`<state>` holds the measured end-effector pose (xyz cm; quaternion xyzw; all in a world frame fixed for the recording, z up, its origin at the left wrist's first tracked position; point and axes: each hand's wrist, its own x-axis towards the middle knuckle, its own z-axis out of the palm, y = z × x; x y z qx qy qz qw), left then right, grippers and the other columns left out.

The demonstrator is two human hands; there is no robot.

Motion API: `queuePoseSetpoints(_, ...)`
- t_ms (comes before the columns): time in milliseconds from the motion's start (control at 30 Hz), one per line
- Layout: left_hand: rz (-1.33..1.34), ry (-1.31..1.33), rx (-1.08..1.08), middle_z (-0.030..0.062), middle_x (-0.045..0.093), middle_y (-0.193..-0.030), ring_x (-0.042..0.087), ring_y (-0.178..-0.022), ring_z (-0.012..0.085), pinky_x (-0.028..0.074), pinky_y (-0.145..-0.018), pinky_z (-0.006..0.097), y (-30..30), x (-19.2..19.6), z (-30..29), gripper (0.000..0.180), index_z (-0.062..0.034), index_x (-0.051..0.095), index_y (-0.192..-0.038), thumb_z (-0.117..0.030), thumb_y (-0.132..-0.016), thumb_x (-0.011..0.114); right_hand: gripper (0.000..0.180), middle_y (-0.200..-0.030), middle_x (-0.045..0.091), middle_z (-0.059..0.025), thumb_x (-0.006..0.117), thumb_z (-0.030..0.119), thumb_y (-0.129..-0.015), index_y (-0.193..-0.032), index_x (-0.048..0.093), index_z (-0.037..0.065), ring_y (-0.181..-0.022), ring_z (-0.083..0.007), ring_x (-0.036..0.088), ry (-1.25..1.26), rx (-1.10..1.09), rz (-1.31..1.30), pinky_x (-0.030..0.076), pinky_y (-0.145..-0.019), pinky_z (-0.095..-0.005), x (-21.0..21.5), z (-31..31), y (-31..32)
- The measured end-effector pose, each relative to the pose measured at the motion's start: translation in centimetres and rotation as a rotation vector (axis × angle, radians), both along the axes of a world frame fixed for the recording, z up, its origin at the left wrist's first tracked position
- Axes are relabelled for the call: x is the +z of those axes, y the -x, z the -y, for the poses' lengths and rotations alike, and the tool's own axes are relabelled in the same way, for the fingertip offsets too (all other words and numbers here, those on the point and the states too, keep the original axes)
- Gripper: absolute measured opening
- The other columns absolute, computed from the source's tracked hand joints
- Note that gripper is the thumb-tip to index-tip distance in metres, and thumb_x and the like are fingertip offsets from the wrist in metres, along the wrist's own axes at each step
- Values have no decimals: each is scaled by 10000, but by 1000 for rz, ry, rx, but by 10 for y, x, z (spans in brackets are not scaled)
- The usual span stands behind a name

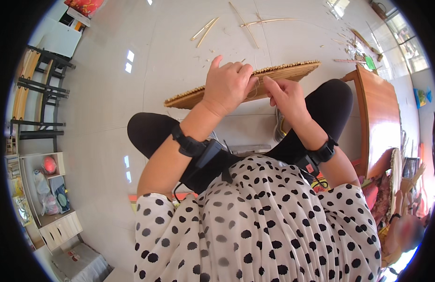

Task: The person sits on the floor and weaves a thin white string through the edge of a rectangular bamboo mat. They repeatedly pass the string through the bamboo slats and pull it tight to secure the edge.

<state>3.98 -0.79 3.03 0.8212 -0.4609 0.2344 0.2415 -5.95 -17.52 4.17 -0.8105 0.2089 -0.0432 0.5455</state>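
Here the woven bamboo panel (278, 75) lies under both hands, apparently gripped.

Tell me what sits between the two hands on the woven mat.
In the head view, only a short stretch of the mat's bamboo edge and a thin loop of string lie between the left hand and right hand.

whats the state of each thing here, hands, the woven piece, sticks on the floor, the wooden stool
left hand: closed over the top edge of the woven bamboo panel, gripping it
right hand: fingers pinched at the panel's edge beside the left hand
woven bamboo panel: held flat and slightly tilted above the knees
bamboo strips: lying loose, scattered on the floor
wooden stool: standing beside the right knee
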Motion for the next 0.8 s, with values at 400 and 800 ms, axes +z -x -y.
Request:
queuePoseSetpoints(400, -907, 44, -55, 181, 731, -1022, 709, -879, 311, 548, -791, 392, 37, 13, 27, 285, 17, 649, -1161, -187, -961, 655, 572, -714, 674, -245, 489, 472, -891, -763, 726, -33, -780, -394, 692, 224, 24, -208, 532, -801, -433, -13, 50, -34)
queuePoseSetpoints(800, -1245, 503, -145, 41, 722, -892, 635, -817, 85, 517, -762, 251, 24, -29, 57, 189, 32, 681, -1061, -141, -990, 655, 517, -754, 668, -296, 539, 381, -938, -810, 699, -93, -764, -431, 686, 262, 79, -101, 534, -760, -453, -20, 50, -18)
